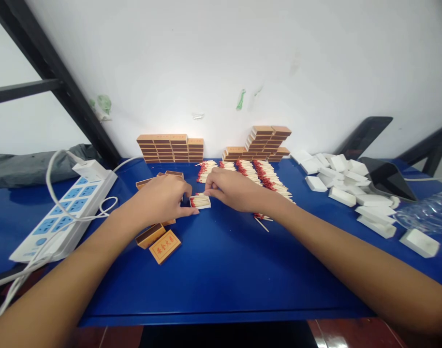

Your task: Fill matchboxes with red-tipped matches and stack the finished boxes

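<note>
A small white matchbox tray (200, 205) with red-tipped matches in it lies on the blue table (221, 270). My left hand (166, 195) grips its left end between thumb and fingers. At the tray's upper right corner is my right hand (230, 188), thumb and fingers pinched together; what they hold, if anything, is too small to tell. Rows of red-tipped matches (272, 179) lie behind and beside my right hand. Orange matchbox sleeves (165, 246) lie near and partly under my left hand.
Stacked matchboxes (170, 148) and a second stack (266, 140) stand along the wall. Many white trays (342, 174) are heaped at the right, near a black phone-like object (388, 178) and clear plastic (427, 212). A white power strip (66, 212) with cables lies at the left.
</note>
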Tool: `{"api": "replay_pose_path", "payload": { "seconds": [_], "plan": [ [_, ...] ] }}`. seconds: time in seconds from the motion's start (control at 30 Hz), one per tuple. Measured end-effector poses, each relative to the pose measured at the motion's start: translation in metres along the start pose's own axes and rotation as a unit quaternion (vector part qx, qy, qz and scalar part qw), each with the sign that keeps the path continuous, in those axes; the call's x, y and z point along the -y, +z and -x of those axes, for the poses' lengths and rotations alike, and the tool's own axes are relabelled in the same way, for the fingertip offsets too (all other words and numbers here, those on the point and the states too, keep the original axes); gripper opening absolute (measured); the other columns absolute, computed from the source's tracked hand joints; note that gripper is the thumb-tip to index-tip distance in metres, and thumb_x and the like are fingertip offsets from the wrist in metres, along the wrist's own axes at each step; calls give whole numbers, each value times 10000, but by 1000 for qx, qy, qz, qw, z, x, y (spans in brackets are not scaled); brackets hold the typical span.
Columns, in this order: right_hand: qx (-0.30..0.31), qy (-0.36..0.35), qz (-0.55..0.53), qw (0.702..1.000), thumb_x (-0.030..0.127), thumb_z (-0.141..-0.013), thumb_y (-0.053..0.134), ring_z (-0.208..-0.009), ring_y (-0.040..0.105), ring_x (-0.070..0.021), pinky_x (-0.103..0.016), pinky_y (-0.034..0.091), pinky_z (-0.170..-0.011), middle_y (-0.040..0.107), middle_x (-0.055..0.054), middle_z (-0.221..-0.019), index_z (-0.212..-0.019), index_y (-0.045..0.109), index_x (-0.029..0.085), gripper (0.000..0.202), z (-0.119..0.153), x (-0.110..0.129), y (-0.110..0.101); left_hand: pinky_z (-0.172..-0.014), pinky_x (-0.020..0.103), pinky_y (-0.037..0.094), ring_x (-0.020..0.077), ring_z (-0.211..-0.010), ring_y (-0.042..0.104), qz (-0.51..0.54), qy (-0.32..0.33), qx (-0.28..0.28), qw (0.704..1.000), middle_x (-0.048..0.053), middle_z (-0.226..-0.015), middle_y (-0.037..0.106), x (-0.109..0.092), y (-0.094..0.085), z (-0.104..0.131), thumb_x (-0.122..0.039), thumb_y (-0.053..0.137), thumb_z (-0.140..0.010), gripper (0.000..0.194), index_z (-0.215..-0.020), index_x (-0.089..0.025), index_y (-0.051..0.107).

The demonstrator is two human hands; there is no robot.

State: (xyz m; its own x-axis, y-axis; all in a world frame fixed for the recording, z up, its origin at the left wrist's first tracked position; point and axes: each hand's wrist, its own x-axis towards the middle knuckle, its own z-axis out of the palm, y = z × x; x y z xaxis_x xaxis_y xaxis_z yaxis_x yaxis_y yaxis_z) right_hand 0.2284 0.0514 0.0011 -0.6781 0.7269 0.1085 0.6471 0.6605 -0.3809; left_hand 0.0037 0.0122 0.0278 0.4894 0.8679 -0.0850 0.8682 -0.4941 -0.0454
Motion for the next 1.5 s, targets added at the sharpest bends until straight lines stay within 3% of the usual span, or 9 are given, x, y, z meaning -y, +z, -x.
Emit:
{"api": "replay_pose_path", "payload": {
  "seconds": [0.17,0.3,0.43,0.67,1.03,1.23,1.4,1.5],
  "plan": [
    [14,-10,31,999,184,-1064,622,-906,636,-192,-310,403,-751,701,-91,-1089,-980,694,167,112,4,15,8,-608,333,365,207,-744,671,-8,4,-2,1000,69,-919,764,-1,-1,0,-532,754,-938,335,-892,-200,764],
    [-33,-13,18,999,180,-1050,638,-929,631,-199,-310,410,-779,711,-71,-1053,-959,702,181,112,-1,5,10,-602,332,359,218,-755,677,0,7,3,1000,80,-948,769,-2,-3,0,-555,754,-938,355,-911,-201,766],
    [-77,29,44,996,154,-1052,613,-964,629,-213,-319,420,-816,709,-87,-1085,-1051,730,174,119,-7,-9,7,-603,333,348,221,-748,680,4,2,6,1000,78,-944,771,-2,-3,0,-556,755,-937,351,-946,-206,776],
    [-49,46,86,994,211,-1054,631,-1018,647,-235,-330,451,-846,688,-107,-1124,-1075,756,180,130,-10,-17,14,-613,335,360,224,-754,682,8,3,6,1000,77,-933,771,-2,-2,0,-558,757,-934,356,-932,-203,775],
    [-51,49,66,995,155,-1054,618,-1062,663,-234,-319,458,-865,719,-98,-1100,-973,714,181,127,-11,-17,15,-597,332,362,223,-747,683,1,2,6,1000,82,-942,776,-1,-2,0,-549,735,-943,347,-943,-205,780],
    [-44,40,68,996,179,-1089,578,-982,665,-211,-312,431,-792,710,-102,-1143,-1033,714,173,147,-14,-14,20,-609,325,373,221,-759,688,0,5,3,1000,80,-942,777,-1,-1,0,-565,740,-939,358,-945,-209,782],
    [-51,42,94,993,224,-1099,594,-1060,655,-237,-325,422,-799,684,-114,-1257,-1205,711,181,164,-15,-14,23,-612,323,366,216,-753,681,-5,2,3,1000,78,-920,768,0,-2,-1,-566,737,-939,359,-952,-210,782],
    [-48,42,89,994,233,-1110,574,-1045,657,-228,-317,424,-793,684,-107,-1228,-1143,727,184,164,-16,-14,22,-608,325,353,210,-731,673,-1,-1,10,1000,73,-906,767,-1,-3,0,-551,739,-942,345,-926,-209,777]
  ]
}}
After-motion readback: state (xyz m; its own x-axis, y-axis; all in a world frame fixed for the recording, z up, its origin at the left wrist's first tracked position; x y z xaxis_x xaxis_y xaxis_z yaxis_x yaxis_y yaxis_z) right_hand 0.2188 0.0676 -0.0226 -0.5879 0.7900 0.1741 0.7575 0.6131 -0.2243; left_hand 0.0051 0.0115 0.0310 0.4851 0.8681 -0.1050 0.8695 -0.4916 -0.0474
